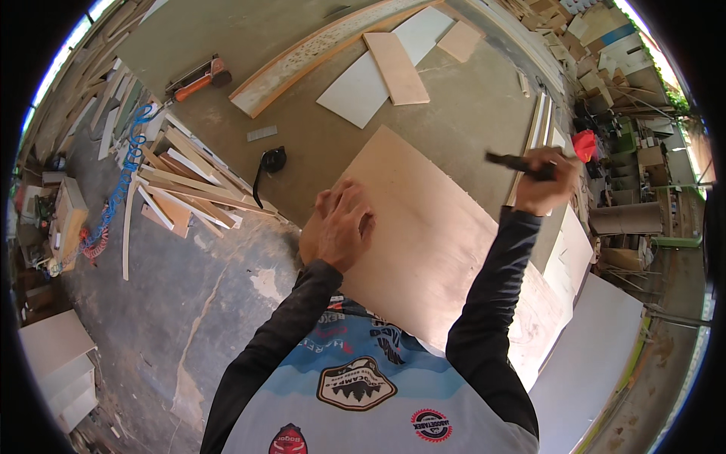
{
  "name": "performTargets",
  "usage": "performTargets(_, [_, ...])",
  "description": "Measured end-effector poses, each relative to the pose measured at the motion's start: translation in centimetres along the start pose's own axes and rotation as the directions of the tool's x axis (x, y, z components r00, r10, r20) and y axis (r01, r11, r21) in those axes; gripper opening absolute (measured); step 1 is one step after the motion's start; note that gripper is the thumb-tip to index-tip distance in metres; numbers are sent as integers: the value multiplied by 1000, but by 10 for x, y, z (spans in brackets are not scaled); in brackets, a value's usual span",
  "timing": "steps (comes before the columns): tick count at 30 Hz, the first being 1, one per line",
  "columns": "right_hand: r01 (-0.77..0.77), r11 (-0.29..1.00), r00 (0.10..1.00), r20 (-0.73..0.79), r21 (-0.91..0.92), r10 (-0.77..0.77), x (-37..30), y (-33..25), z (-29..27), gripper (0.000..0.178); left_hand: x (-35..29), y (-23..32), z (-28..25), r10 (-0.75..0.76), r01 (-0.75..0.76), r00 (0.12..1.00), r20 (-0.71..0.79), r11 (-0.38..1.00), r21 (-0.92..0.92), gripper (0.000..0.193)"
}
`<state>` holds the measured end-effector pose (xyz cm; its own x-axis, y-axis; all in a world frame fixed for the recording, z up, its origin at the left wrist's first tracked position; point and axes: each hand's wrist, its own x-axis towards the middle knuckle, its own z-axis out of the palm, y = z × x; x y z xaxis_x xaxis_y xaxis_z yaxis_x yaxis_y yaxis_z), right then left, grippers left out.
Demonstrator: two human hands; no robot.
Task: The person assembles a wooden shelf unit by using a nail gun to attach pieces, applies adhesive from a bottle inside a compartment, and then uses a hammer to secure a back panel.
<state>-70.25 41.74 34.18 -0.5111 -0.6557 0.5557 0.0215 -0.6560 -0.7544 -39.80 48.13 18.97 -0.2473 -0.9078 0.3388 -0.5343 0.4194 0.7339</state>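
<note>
A light plywood panel [423, 219] lies aslant across the worktable in front of me. My left hand [344, 223] rests on its left part, fingers bent and a little apart, holding nothing that shows. Above the panel's right side, my right hand [546, 181] is closed around a dark, slim tool [522, 163] that points left; its exact kind is unclear. A black tape measure [274, 159] sits left of the panel, its strap or blade hanging toward the table edge. Near it lies a small grey ribbed strip [262, 134].
Farther back are an orange-and-black hand tool [200, 79], a curved wooden frame [325, 53], a white board [359, 94] and a plywood piece [396, 68]. Wood offcuts [193, 181] heap at left beside a blue coiled hose [130, 163]. Something red [584, 145] shows beyond my right hand.
</note>
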Motion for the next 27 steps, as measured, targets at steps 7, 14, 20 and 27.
performTargets(7, [-19,724,959,191,-690,208,-91,56,86,20,-1,-4,4,-1,1,1000,3,999,32,10])
performTargets(14, [153,598,947,290,-787,140,-123,80,115,29,-4,-13,9,14,-14,1000,-13,998,-64,13])
performTargets(20, [-57,755,987,75,-653,139,-134,83,111,26,-3,-9,5,27,-27,1000,-10,1000,8,12])
performTargets(27, [-212,960,974,44,-184,224,-140,73,106,14,-2,-10,6,35,-35,999,-15,999,-6,10])
